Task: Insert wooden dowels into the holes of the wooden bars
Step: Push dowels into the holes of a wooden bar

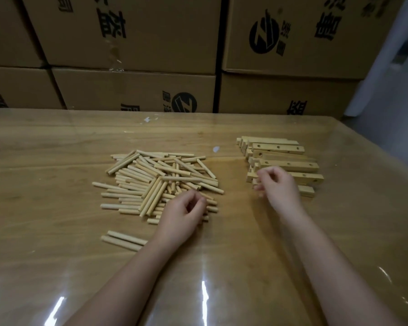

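Fingers (199, 203) curled — L hand (184, 216) over dowels (156, 175)

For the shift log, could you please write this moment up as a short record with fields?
Surface: wooden table under a clear glossy sheet
Dowels: dowel pile at centre; two loose dowels lie apart, nearer the person
Bars: stack of wooden bars on the right, empty holes showing in their sides
Hands: left hand curled over the pile's near right edge, grip unclear; right hand blurred at the stack's near left end, grip unclear
Inserted so far: none visible
Backdrop: cardboard boxes
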Available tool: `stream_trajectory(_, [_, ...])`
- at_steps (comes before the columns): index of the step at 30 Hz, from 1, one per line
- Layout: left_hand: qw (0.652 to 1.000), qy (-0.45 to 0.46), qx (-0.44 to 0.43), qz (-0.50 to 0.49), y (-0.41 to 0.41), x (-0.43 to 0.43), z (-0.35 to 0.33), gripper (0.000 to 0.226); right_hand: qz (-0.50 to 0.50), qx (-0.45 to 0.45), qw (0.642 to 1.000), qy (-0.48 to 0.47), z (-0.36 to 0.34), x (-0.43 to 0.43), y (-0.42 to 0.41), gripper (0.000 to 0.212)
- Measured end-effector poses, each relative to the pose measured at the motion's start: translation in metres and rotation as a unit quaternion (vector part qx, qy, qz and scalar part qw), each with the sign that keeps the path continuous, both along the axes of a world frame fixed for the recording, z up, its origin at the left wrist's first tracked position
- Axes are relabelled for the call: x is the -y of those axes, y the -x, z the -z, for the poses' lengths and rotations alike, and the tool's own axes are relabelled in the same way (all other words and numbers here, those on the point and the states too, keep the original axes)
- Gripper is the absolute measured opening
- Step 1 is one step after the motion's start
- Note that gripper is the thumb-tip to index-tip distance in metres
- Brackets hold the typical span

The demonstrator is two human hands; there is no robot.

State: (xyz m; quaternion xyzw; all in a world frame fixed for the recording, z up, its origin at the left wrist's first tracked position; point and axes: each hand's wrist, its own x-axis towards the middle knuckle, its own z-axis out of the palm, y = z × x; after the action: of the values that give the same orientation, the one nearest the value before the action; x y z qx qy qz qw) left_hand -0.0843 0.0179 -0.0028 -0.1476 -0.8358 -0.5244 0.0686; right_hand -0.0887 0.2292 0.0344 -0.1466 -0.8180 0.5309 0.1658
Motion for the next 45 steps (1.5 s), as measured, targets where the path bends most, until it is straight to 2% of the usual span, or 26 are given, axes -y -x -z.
stream_trajectory(3, [1.000, -0.009, -0.004, 0.000, 0.000, 0.001, -0.001, 0.018, 0.090, -0.013, 0.983, -0.159, -0.012, -0.045, 0.007, 0.009])
stream_trajectory(6, [1.000, 0.000, -0.023, 0.003, 0.001, 0.002, 0.002, 0.019, 0.083, 0.040, 0.944, -0.316, -0.010, -0.076, 0.011, 0.037])
stream_trajectory(9, [0.998, 0.027, -0.054, 0.010, 0.000, 0.002, 0.002, 0.015, 0.031, 0.105, 0.939, -0.327, -0.002, -0.081, 0.013, 0.047])
stream_trajectory(14, [0.997, 0.041, -0.063, 0.013, 0.000, 0.002, 0.002, 0.016, 0.058, 0.063, 0.935, -0.345, 0.002, -0.074, 0.013, 0.032])
stream_trajectory(18, [0.997, 0.046, -0.061, 0.015, -0.001, 0.001, 0.002, 0.018, 0.040, 0.020, 0.932, -0.360, -0.002, -0.068, 0.009, 0.029])
stream_trajectory(20, [0.998, 0.026, -0.057, 0.008, -0.002, 0.001, 0.000, 0.019, 0.020, -0.035, 0.950, -0.309, -0.002, -0.055, 0.002, 0.028])
stream_trajectory(22, [0.999, 0.014, -0.045, -0.001, -0.003, 0.001, -0.001, 0.019, -0.016, -0.075, 0.975, -0.209, -0.001, -0.031, -0.008, 0.025])
stream_trajectory(24, [1.000, -0.021, -0.009, -0.003, -0.006, 0.001, -0.003, 0.019, -0.076, -0.074, 0.989, -0.104, 0.003, -0.001, -0.019, 0.021])
stream_trajectory(27, [0.991, -0.123, 0.053, 0.010, -0.008, 0.002, -0.008, 0.009, -0.144, -0.030, 0.989, 0.003, 0.014, 0.042, -0.027, 0.018])
stream_trajectory(29, [0.980, -0.185, 0.067, 0.006, -0.009, 0.003, -0.010, 0.020, -0.162, -0.040, 0.984, 0.063, 0.018, 0.062, -0.028, 0.013])
stream_trajectory(31, [0.956, -0.276, 0.097, 0.001, -0.009, 0.005, -0.012, 0.028, -0.169, -0.061, 0.980, 0.090, 0.021, 0.074, -0.028, 0.011])
stream_trajectory(33, [0.939, -0.326, 0.112, -0.011, -0.008, 0.008, -0.013, 0.025, -0.183, -0.064, 0.977, 0.087, 0.025, 0.078, -0.029, 0.012])
stream_trajectory(37, [0.935, -0.340, 0.096, -0.013, -0.005, 0.016, -0.013, 0.002, -0.204, -0.069, 0.976, 0.043, 0.033, 0.078, -0.027, 0.020])
stream_trajectory(39, [0.932, -0.355, 0.077, -0.008, -0.009, 0.016, -0.013, 0.006, -0.186, -0.085, 0.978, 0.032, 0.035, 0.075, -0.025, 0.028])
stream_trajectory(42, [0.944, -0.329, 0.002, -0.014, -0.018, 0.011, -0.011, 0.020, -0.139, -0.076, 0.981, 0.112, 0.037, 0.071, -0.022, 0.037])
stream_trajectory(45, [0.963, -0.249, -0.099, -0.017, -0.020, 0.008, -0.007, 0.020, -0.119, -0.049, 0.962, 0.241, 0.036, 0.069, -0.021, 0.034])
